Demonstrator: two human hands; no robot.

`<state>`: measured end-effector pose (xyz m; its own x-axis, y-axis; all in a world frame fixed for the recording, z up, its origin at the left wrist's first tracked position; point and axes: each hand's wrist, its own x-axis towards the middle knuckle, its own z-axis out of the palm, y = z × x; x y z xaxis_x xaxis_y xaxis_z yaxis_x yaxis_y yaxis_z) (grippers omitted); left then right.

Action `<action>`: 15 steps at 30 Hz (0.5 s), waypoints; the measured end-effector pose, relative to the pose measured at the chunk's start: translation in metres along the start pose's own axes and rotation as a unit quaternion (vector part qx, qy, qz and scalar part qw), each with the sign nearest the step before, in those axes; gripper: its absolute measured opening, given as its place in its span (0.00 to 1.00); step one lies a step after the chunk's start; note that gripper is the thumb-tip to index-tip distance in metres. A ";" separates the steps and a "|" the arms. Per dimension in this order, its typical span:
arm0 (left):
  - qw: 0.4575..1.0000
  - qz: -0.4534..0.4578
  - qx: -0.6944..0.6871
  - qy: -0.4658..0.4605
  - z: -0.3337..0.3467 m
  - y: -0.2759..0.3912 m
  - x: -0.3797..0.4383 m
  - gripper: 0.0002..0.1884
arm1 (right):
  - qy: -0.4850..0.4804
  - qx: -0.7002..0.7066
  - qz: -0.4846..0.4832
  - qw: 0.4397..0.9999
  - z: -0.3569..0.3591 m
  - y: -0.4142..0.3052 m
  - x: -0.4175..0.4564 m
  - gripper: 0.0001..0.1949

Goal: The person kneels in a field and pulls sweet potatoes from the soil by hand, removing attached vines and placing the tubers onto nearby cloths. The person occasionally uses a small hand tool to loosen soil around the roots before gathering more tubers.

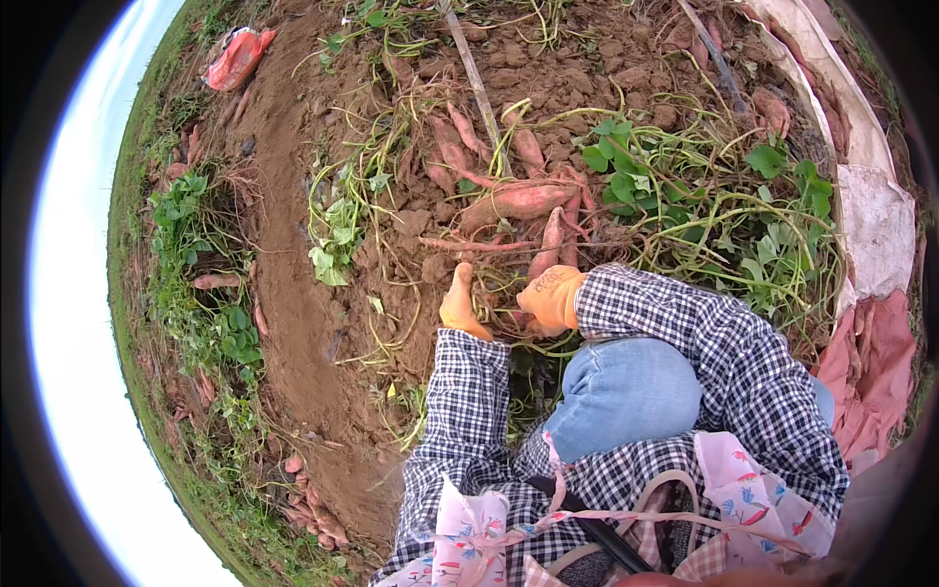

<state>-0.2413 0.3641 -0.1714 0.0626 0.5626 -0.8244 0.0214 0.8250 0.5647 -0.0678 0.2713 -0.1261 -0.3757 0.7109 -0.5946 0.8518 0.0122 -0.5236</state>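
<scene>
Both my hands wear orange gloves. My left hand (462, 301) is low over the soil, just below a thin sweet potato root (480, 245); whether it grips anything is hidden. My right hand (552, 297) is curled at the lower end of an upright sweet potato (550, 242), and its fingertips are hidden. Beyond my hands lies a cluster of reddish sweet potatoes, with a thick one (521, 202) lying across it. Several more sweet potatoes (451, 150) rest behind, among cut vine stems.
A wooden pole (473, 70) slants down to the cluster; another pole (711, 51) lies at upper right. Leafy vines (631, 172) spread to the right, beside pale sacking (877, 227). A red bag (238, 59) lies upper left. More sweet potatoes (319, 513) are piled at lower left.
</scene>
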 end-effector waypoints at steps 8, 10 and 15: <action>0.973 0.066 -0.193 0.105 -0.089 0.092 -0.033 0.37 | 0.127 0.224 0.028 0.966 -0.059 0.081 -0.161 0.23; 0.950 0.036 -0.044 0.307 -0.116 0.083 0.008 0.40 | 0.063 0.344 0.210 0.913 -0.088 0.099 -0.216 0.18; 0.862 0.176 0.353 0.320 -0.062 0.076 0.004 0.35 | 0.242 0.520 0.319 0.754 0.006 0.155 -0.279 0.23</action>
<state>-0.3010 0.4322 -0.1346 -0.3689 0.8718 -0.3224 0.7285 0.4866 0.4822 0.1670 0.0705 -0.0449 0.3818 0.5149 -0.7675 -0.0387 -0.8208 -0.5699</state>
